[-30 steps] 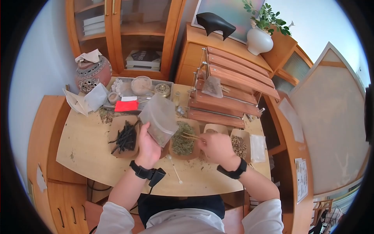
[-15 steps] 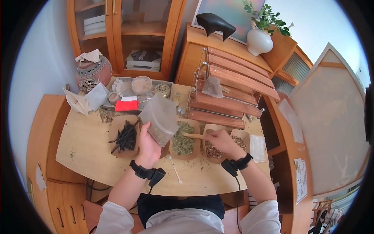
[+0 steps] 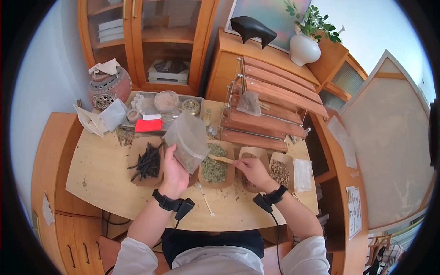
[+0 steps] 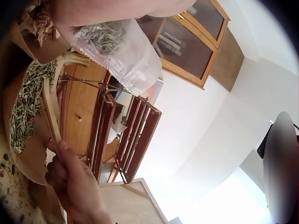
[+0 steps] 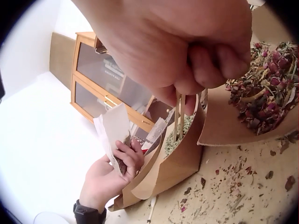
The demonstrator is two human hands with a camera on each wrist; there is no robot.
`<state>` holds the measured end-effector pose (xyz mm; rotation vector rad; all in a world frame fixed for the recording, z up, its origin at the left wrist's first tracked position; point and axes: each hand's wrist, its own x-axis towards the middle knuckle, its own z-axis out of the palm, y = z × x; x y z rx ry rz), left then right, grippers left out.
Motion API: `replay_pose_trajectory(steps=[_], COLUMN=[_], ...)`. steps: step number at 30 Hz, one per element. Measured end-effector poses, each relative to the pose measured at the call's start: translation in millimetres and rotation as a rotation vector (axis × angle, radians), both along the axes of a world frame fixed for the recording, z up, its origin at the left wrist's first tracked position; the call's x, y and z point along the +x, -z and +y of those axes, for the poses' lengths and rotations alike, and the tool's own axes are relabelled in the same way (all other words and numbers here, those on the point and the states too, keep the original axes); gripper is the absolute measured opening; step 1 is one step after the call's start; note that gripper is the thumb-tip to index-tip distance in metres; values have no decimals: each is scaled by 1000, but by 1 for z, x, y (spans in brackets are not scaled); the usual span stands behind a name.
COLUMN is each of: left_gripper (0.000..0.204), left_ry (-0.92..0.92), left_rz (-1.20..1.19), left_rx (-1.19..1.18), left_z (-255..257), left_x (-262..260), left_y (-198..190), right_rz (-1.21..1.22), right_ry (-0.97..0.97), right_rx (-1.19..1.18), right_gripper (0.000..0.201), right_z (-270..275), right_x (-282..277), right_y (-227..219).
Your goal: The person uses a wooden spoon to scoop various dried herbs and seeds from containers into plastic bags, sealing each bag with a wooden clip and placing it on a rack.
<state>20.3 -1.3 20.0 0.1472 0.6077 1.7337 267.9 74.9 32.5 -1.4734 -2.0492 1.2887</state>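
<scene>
My left hand (image 3: 175,174) holds a translucent pouch (image 3: 185,137) upright. Dried greenish herb pieces (image 4: 105,37) fill its lower part. Bamboo tongs (image 3: 222,159) are pinched between the thumb and fingers of my right hand (image 3: 254,172). Their tips reach into the chopped green herb (image 3: 214,170) in a brown paper tray (image 4: 24,164), just right of the pouch. Under my right hand is another paper tray (image 5: 219,123) with dried rosebuds and petals (image 5: 268,102).
On the left, a paper tray holds dark sticks (image 3: 147,161); at right, one holds brown chopped pieces (image 3: 279,172). Behind stand a slatted wooden rack (image 3: 275,87), a grey tray of jars (image 3: 199,101) and a patterned pot (image 3: 110,87). A thin white stick (image 3: 206,201) lies in front.
My right hand has turned over and shifted a little right, then slightly back left. The tongs' tips remain in the green herb. My left hand and the pouch stay nearly still.
</scene>
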Motion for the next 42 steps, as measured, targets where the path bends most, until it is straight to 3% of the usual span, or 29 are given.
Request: replay_pose_trajectory(steps=[3, 9, 15, 21, 25, 28, 29, 30, 33, 36, 42], left_gripper=[52, 53, 52, 53, 53, 53, 52, 52, 51, 51, 50], left_ry=[-8, 11, 120, 171, 149, 93, 85, 78, 59, 61, 48], left_rz=[-4, 19, -6, 40, 52, 46, 36, 26, 7, -12, -24], left_rx=[-15, -14, 10, -4, 27, 22, 18, 15, 12, 28, 17], left_z=[-1, -1, 1, -1, 0, -1, -1, -1, -2, 0, 1], left_x=[0, 2, 0, 8, 4, 1, 1, 1, 1, 0, -1], left_y=[-1, -2, 15, 7, 14, 13, 10, 7, 3, 8, 7], right_rz=[88, 265, 270, 18, 104, -70, -147, -70, -270, -160, -143], right_ry=[-39, 131, 66, -79, -23, 42, 47, 28, 1, -31, 80], right_rx=[88, -46, 15, 388, 396, 259, 224, 231, 127, 141, -197], right_gripper=[27, 29, 34, 31, 32, 34, 34, 36, 38, 37, 36], right_z=[2, -2, -1, -18, -26, -26, -23, -19, -15, -14, -13], right_x=[5, 9, -3, -27, -13, 8, 17, 28, 38, 34, 3], right_y=[-4, -39, -86, -98, -103, -102, -93, -72, -56, -29, -36])
